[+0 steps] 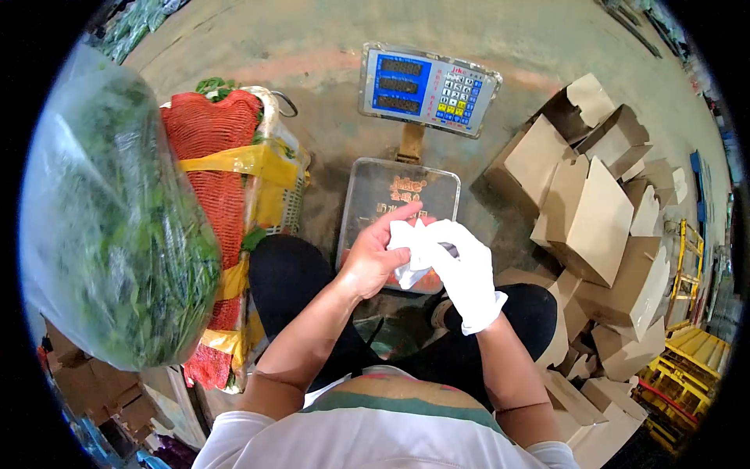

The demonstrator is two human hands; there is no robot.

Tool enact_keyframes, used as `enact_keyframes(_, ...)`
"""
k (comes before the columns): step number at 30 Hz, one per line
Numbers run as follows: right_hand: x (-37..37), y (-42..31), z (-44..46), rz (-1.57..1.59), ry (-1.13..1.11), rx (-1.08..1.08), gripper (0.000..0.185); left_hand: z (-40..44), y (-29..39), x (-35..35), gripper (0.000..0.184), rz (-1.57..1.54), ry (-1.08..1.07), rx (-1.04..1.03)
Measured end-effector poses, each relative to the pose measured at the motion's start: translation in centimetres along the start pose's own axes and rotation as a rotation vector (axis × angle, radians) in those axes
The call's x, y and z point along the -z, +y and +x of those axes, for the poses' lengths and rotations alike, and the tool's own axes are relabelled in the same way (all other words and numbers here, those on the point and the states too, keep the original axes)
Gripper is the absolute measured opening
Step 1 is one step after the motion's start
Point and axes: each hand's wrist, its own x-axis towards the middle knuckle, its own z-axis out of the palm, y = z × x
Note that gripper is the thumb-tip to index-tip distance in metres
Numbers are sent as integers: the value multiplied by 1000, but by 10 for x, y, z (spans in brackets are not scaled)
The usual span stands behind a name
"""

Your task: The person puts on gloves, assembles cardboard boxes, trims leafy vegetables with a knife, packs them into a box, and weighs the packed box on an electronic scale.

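Observation:
My left hand point(373, 259) is bare and pinches a crumpled white glove point(409, 248) between thumb and fingers. Wearing a white glove, my right hand point(466, 270) touches the other side of that loose glove, its fingers bent around it. Both hands are close together over the platform of a scale point(366, 178). Beyond the platform, the scale's display panel point(430, 90) stands on a short post, its screens dark.
At the left, a clear bag of leafy greens point(125, 227) leans by a crate point(291, 199) with red netting point(211, 195) and yellow tape. Open cardboard boxes point(586, 219) are piled at the right. Yellow metal racks point(695, 352) stand at the far right.

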Motion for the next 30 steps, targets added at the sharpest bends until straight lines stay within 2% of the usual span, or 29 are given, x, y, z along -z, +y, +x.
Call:
enact_keyframes(2,7,4,-4,147,8,-40,11,-11,0,10,41,185,98,-16)
enact_keyframes(3,9,-6,-5,128,22,-18,10,-16,4,13,28,152,157,-33)
enact_keyframes(6,14,-11,-11,305,73,-38,11,-28,12,18,22,117,264,-81)
enact_keyframes(7,17,-10,-15,269,84,-47,11,-31,9,20,20,104,267,-111)
enact_keyframes(10,17,-14,-13,371,169,14,12,-39,19,27,19,114,291,-218)
enact_keyframes(12,18,-18,-9,413,251,-23,13,-42,22,34,20,104,319,-238)
enact_keyframes(14,18,-13,-5,503,253,-12,13,-43,20,45,21,73,312,-296)
enact_keyframes(15,15,-16,-5,499,248,-7,13,-44,23,37,20,86,405,-318)
enact_keyframes(16,10,-20,-5,508,249,11,11,-45,23,46,20,81,403,-324)
enact_keyframes(18,9,-23,-4,507,249,33,10,-47,23,61,20,236,424,-356)
enact_keyframes(20,12,-17,-3,577,180,-7,10,-45,24,60,22,245,485,-356)
enact_keyframes(24,1,-16,-4,340,205,31,10,-41,19,64,19,243,495,-442)
enact_keyframes(26,-7,-19,-5,280,127,101,9,-44,20,54,17,281,504,-325)
enact_keyframes(28,-20,-27,-8,271,81,62,4,-49,26,33,22,315,339,44)
enact_keyframes(30,-27,-20,-9,200,18,88,3,-49,25,18,23,293,162,193)
